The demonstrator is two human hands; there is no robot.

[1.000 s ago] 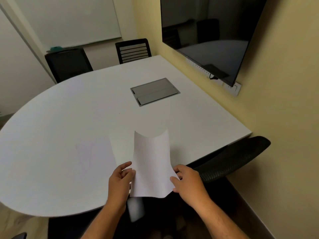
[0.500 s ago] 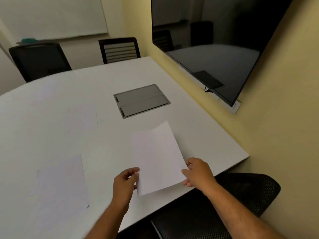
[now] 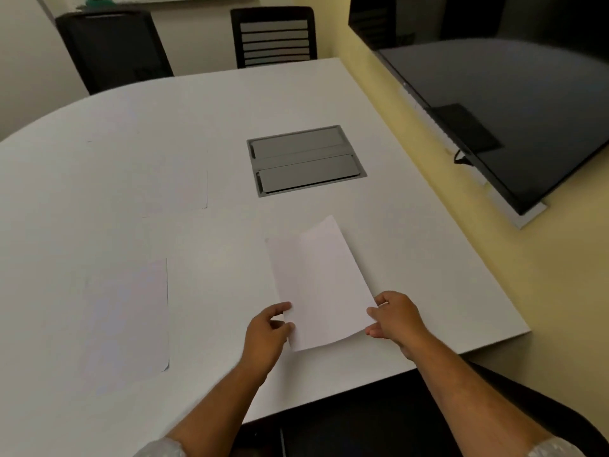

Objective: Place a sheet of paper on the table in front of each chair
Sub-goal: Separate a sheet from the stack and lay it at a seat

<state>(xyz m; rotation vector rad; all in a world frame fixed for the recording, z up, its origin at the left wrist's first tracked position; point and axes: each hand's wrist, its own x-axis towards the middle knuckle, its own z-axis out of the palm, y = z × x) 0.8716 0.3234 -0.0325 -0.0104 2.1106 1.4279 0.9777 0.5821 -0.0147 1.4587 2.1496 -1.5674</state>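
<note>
The white rectangular sheet of paper is pinched at its near corners by the left hand and right hand, low over the white table near its right edge, above the black mesh chair. Two further white sheets lie flat to the left.

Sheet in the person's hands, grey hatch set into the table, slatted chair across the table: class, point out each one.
Sheet (image 3: pixel 321 285), head view, middle of the page.
Grey hatch (image 3: pixel 304 159), head view, centre strip between its two lids.
Slatted chair (image 3: pixel 274 37), head view, middle of the backrest.
</note>
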